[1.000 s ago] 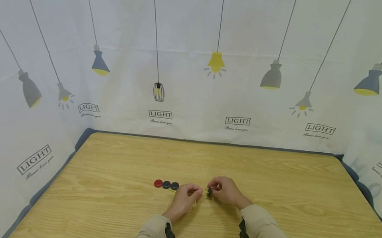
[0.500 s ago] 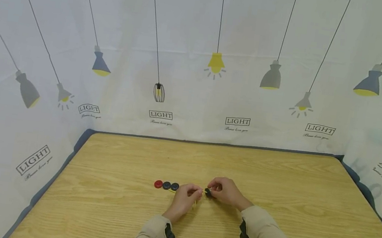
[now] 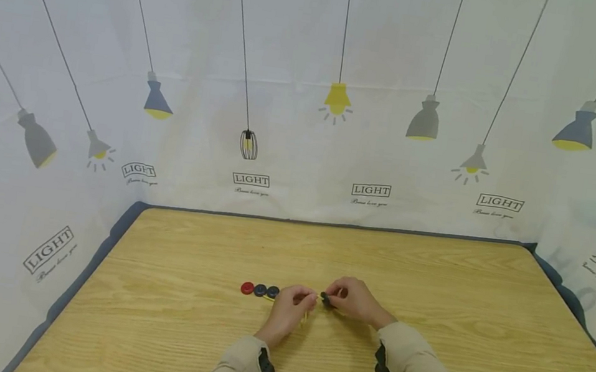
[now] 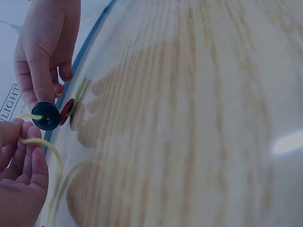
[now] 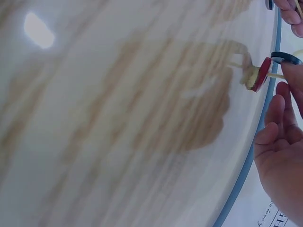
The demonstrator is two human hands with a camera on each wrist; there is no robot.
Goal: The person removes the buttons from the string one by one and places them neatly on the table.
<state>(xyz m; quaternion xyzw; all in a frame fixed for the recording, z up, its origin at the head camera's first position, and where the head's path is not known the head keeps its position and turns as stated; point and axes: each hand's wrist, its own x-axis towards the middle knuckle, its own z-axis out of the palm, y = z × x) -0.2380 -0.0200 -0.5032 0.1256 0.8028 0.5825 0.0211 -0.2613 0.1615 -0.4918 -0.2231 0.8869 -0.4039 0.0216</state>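
A person's two hands work near each other over a wooden table (image 3: 173,320). The left hand (image 3: 290,310) pinches a yellow cord (image 4: 57,165) between thumb and fingertips. The right hand (image 3: 353,299) pinches a black disc (image 4: 49,123) threaded on that cord, between both hands. Just beside it, a red disc (image 5: 261,75) is also on the cord. To the left, another red disc (image 3: 247,288) and two dark discs (image 3: 260,290) lie in a row.
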